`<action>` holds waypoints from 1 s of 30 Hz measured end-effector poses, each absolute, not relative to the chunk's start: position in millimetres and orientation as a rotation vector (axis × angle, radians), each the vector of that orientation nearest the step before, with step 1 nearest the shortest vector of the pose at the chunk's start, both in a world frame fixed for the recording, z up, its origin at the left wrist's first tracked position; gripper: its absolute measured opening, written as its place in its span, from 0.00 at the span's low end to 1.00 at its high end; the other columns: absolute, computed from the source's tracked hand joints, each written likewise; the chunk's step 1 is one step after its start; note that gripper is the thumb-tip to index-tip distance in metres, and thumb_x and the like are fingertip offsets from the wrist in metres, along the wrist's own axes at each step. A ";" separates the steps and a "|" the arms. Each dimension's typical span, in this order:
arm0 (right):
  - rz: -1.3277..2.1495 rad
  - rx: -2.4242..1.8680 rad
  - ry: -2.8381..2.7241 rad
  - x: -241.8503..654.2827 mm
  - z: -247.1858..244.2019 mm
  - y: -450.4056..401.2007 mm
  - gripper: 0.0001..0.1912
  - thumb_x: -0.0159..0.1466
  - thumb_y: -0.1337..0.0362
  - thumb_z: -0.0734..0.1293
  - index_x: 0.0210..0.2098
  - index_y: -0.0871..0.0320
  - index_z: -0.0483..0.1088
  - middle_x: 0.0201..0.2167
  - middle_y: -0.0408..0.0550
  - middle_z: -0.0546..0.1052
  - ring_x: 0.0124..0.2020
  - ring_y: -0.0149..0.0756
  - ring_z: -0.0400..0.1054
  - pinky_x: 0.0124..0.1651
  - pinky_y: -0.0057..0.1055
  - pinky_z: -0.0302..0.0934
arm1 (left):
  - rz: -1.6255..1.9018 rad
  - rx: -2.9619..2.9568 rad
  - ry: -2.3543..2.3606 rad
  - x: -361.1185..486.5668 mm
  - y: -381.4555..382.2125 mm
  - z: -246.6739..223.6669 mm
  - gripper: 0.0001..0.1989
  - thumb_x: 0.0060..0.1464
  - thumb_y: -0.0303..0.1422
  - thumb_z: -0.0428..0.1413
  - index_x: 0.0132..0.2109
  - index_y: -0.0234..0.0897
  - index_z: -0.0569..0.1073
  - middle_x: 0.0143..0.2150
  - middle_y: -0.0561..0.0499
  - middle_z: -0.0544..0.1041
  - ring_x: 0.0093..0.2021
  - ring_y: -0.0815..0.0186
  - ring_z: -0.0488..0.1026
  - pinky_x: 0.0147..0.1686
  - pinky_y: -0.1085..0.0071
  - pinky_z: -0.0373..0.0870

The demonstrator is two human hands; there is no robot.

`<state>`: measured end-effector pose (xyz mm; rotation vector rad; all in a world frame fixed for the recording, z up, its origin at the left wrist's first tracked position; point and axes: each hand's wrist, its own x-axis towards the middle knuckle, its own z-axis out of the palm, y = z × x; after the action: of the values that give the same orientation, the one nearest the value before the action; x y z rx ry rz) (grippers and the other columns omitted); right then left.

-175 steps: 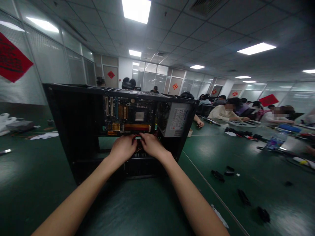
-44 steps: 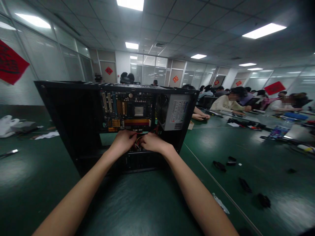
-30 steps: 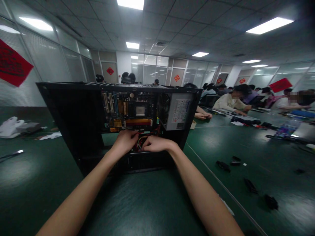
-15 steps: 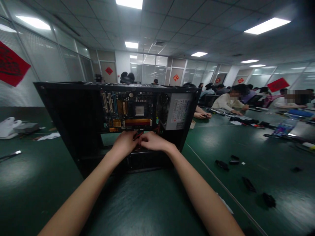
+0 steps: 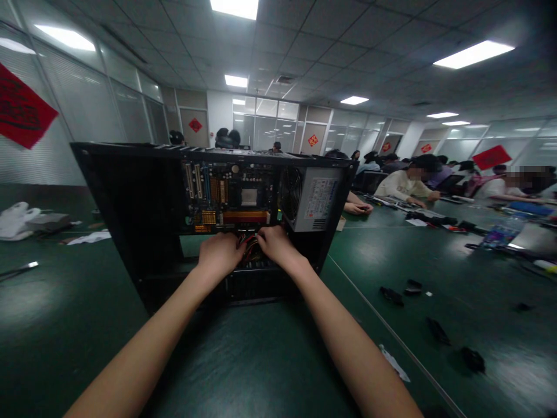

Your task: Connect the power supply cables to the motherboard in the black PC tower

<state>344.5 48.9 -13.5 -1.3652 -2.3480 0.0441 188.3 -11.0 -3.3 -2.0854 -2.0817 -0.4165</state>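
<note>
Right hand [image 5: 277, 244] moved away from left hand [image 5: 220, 254]; wires [image 5: 251, 251] between.

Bright ceiling panels [image 5: 474, 54] — dim room, glare on green tabletop [image 5: 209, 360], stretched edges, dark corner

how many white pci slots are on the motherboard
2, side by side near the left edge of the motherboard: the left white PCI slot and the right white PCI slot
</note>
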 end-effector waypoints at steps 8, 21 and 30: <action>-0.019 -1.431 -2.349 337.8 -17.5 56.8 0.16 0.70 0.64 0.58 0.43 0.62 0.76 0.41 0.59 0.79 0.45 0.42 0.74 0.45 0.30 0.61 | -0.391 -2.090 -1.994 183.6 -8.2 -5.2 0.25 0.63 0.46 0.42 0.39 0.36 0.79 0.39 0.37 0.80 0.39 0.48 0.77 0.34 0.60 0.69; -0.014 -1.554 -2.310 330.6 -12.9 51.2 0.18 0.69 0.65 0.56 0.44 0.63 0.76 0.42 0.63 0.79 0.44 0.48 0.75 0.44 0.35 0.65 | -0.370 -2.125 -1.990 182.8 -7.4 -5.0 0.25 0.63 0.46 0.43 0.39 0.36 0.79 0.39 0.38 0.80 0.40 0.52 0.76 0.35 0.64 0.68; -0.022 -1.567 -2.376 329.4 -9.9 44.1 0.16 0.68 0.67 0.57 0.44 0.63 0.76 0.43 0.64 0.78 0.45 0.47 0.75 0.43 0.34 0.65 | -0.412 -2.156 -2.023 183.3 -5.8 -5.5 0.23 0.61 0.46 0.45 0.39 0.37 0.79 0.38 0.38 0.80 0.38 0.52 0.77 0.34 0.64 0.69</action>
<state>329.4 44.1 -9.9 -1.5674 -2.3757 -0.0215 183.3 -5.8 -5.5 -2.1563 -2.0234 -0.4116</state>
